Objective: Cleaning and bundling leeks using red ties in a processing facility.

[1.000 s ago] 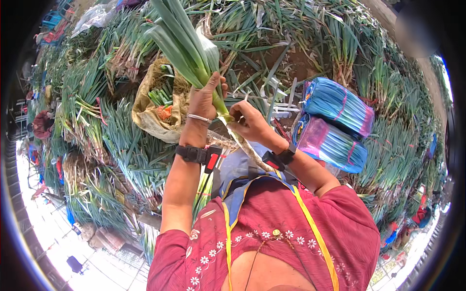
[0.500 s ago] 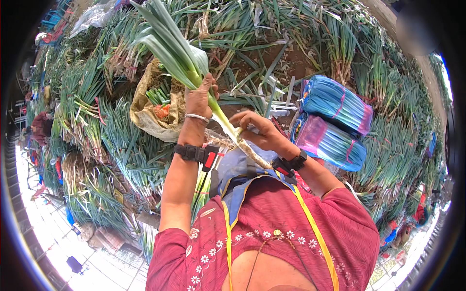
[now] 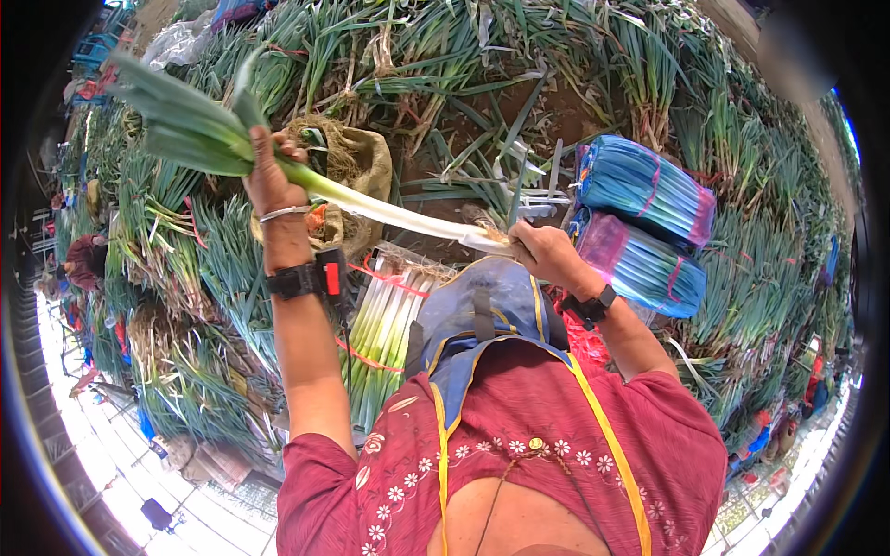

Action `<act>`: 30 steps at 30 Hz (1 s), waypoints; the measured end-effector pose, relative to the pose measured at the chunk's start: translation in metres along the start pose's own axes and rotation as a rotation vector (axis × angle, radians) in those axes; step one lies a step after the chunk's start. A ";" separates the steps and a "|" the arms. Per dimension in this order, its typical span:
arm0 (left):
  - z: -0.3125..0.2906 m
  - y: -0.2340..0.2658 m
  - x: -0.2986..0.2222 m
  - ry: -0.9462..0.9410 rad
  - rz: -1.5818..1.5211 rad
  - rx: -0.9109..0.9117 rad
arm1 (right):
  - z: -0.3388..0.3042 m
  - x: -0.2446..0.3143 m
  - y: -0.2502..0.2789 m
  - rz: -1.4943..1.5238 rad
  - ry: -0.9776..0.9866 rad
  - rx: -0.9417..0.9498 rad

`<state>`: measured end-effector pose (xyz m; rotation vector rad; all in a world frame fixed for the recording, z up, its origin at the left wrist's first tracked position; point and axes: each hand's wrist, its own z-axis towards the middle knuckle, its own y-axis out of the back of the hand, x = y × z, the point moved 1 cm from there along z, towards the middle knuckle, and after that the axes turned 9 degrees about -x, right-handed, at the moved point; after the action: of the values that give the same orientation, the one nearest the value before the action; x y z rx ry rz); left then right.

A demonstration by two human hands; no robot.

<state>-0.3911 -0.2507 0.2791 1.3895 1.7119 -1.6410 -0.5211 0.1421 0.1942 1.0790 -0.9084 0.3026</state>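
Note:
My left hand (image 3: 271, 174) is closed round a leek (image 3: 399, 213) where its green leaves meet the pale stem. The leaves fan out to the upper left, and the white stem slopes down to the right across my front. At the root end my right hand (image 3: 553, 258) has its fingers closed; a brownish strip of outer skin seems to be in its pinch, partly hidden by the fingers. Below the stem lies a bundle of trimmed leeks (image 3: 389, 320) tied with red string, just left of my blue apron (image 3: 477, 301).
Behind my left hand stands an open tan sack (image 3: 373, 176) with roots and trimmings. Two wrapped leek bundles (image 3: 646, 190) in blue and pink plastic are stacked on the right. Loose leeks (image 3: 649, 93) lie in heaps all around. A person (image 3: 85, 259) is at the far left.
My left hand has moved left, swinging the leek from steep to nearly level. My right hand has shifted right along the stem to the root end, and the tied bundle has come into fuller view.

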 end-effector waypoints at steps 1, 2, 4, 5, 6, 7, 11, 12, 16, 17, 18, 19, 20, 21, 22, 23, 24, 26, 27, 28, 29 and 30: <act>0.003 0.003 -0.011 -0.037 -0.027 -0.041 | -0.006 -0.011 -0.002 -0.229 0.060 0.042; 0.011 0.014 -0.023 -0.039 -0.056 -0.026 | -0.013 -0.027 -0.007 -0.311 0.030 0.044; 0.013 0.025 -0.037 -0.029 -0.106 -0.043 | -0.017 -0.055 -0.014 -0.392 -0.007 0.068; 0.009 0.025 -0.040 -0.029 -0.106 -0.043 | -0.017 -0.072 -0.017 -0.476 -0.051 0.092; 0.003 0.020 -0.043 -0.084 -0.092 -0.101 | -0.018 -0.092 -0.020 -0.575 -0.079 0.115; 0.000 0.019 -0.045 -0.143 -0.078 -0.159 | -0.022 -0.115 -0.019 -0.651 -0.098 0.149; 0.010 0.064 -0.094 -0.188 -0.125 -0.030 | -0.014 -0.159 -0.010 -0.572 -0.382 -0.090; 0.008 0.064 -0.098 -0.200 -0.136 -0.018 | -0.003 -0.153 -0.007 -0.471 -0.394 -0.144; -0.005 0.065 -0.091 -0.205 -0.124 0.024 | 0.068 -0.079 -0.024 -0.341 -0.191 -0.218; -0.008 0.065 -0.087 -0.208 -0.125 0.018 | 0.085 -0.054 -0.029 -0.279 -0.154 -0.227; -0.013 0.063 -0.082 -0.185 -0.174 0.053 | 0.098 -0.033 -0.035 -0.162 -0.125 -0.190; -0.017 0.061 -0.076 -0.162 -0.222 0.086 | 0.110 -0.015 -0.042 -0.045 -0.098 -0.151; -0.019 0.060 -0.070 -0.137 -0.279 0.109 | 0.120 0.001 -0.048 0.165 -0.165 -0.003; -0.026 0.051 -0.065 -0.100 -0.311 0.107 | 0.127 0.017 -0.053 0.372 -0.234 0.145; -0.029 0.046 -0.058 -0.061 -0.330 0.143 | 0.132 0.030 -0.060 0.443 -0.241 0.235; -0.030 0.043 -0.053 -0.021 -0.349 0.179 | 0.136 0.043 -0.066 0.512 -0.249 0.326; -0.031 0.047 -0.053 -0.032 -0.346 0.170 | 0.143 0.060 -0.068 0.464 -0.188 0.430; -0.027 0.054 -0.047 0.040 -0.402 0.427 | 0.151 0.075 -0.085 0.550 -0.097 0.587; -0.027 0.053 -0.043 0.037 -0.402 0.424 | 0.154 0.084 -0.086 0.598 -0.125 0.668; -0.027 0.052 -0.038 0.059 -0.436 0.499 | 0.155 0.093 -0.089 0.655 -0.193 0.742; -0.028 0.049 -0.033 0.081 -0.469 0.575 | 0.155 0.092 -0.102 0.749 -0.205 0.774; -0.027 0.048 -0.026 0.068 -0.481 0.619 | 0.155 0.100 -0.105 0.821 -0.221 0.742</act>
<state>-0.3298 -0.2444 0.2820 1.3448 1.7462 -2.5832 -0.4704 -0.0608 0.2305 1.3750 -1.4763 1.2963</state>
